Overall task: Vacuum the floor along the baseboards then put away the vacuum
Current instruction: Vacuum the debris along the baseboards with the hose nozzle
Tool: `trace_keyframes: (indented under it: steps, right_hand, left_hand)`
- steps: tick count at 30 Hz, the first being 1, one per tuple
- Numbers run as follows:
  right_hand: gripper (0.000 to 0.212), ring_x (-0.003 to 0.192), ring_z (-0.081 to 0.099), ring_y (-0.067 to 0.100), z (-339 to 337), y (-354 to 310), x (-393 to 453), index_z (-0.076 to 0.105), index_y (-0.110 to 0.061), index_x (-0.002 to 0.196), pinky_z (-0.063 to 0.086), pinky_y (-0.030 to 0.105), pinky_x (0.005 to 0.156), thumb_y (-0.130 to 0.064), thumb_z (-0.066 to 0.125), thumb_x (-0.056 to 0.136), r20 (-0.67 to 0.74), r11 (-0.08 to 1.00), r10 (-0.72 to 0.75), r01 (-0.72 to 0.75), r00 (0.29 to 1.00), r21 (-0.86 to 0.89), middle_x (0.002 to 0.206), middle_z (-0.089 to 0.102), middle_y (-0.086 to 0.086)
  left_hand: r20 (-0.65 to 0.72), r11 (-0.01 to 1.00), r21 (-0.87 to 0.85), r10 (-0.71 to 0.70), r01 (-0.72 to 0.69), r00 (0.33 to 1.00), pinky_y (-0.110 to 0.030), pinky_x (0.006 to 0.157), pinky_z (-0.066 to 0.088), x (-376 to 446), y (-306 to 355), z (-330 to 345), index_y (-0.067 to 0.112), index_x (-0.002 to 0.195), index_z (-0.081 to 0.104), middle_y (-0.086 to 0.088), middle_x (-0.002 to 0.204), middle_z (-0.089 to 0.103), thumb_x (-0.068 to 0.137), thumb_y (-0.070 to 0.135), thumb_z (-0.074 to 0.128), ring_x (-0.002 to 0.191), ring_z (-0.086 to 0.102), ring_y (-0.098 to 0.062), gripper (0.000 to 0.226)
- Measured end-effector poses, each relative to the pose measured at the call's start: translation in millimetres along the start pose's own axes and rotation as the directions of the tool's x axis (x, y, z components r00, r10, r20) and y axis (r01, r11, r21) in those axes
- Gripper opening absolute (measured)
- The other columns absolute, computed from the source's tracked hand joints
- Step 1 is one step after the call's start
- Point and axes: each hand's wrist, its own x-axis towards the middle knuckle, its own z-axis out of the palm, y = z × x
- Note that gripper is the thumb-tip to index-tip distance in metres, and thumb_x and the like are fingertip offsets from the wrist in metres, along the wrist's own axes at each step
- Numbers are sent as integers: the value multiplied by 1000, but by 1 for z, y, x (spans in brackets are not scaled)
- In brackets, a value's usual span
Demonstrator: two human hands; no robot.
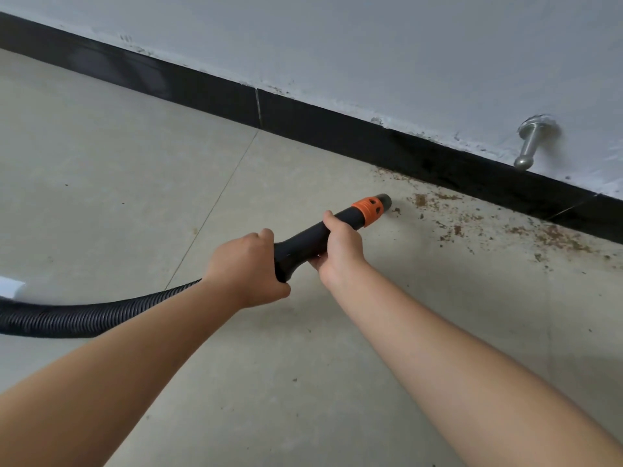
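Both hands grip the vacuum wand (pixel 317 241): the left hand (pixel 247 269) is wrapped round its thick rear end where the ribbed hose (pixel 84 318) joins, and the right hand (pixel 338 249) is curled round the shaft just behind the orange collar (pixel 368 211). The nozzle tip (pixel 384 199) sits just ahead of the right hand, low over the floor (pixel 135 163), at the near edge of the brown debris (pixel 505 227). That debris runs onward beyond the right hand along the foot of the black baseboard (pixel 337 133), so the vacuuming appears unfinished. Risks, as judged: the bare tip may scatter crumbs rather than lift them; the narrow mouth could miss grit tight against the baseboard; the metal door stop (pixel 532 143) (projecting from the wall ahead) may catch the wand; the hose trailing behind the left hand may snag.
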Motion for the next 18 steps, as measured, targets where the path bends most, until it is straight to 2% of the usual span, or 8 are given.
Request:
trace_keyframes:
  steps: [8,12,18]
  right_hand:
    - [44,94,53,27,-24,-18,10,41,-6,130,49,39,83,-22,57,92,-51,995,-8,13,999,102,108,53,11]
    - [47,99,54,28,-33,-25,16,40,-8,133,50,41,89,-23,57,92,-60,997,-7,11,998,72,111,54,11]
    - [49,110,54,32,-37,-36,20,38,-8,135,49,45,94,-23,56,92,-79,1000,-12,14,997,18,122,54,14]
  left_hand:
    - [-2,994,53,93,-92,996,-22,47,29,20,26,-1,15,93,41,9,69,38,72,35,63,67,47,-18,36]
    - [-13,997,21,73,-73,997,-24,51,31,21,38,7,17,91,38,10,69,35,72,35,62,69,46,-18,36]
    - [-41,998,-6,69,-69,997,-20,47,26,25,49,11,16,90,36,10,68,34,73,35,61,68,45,-18,35]
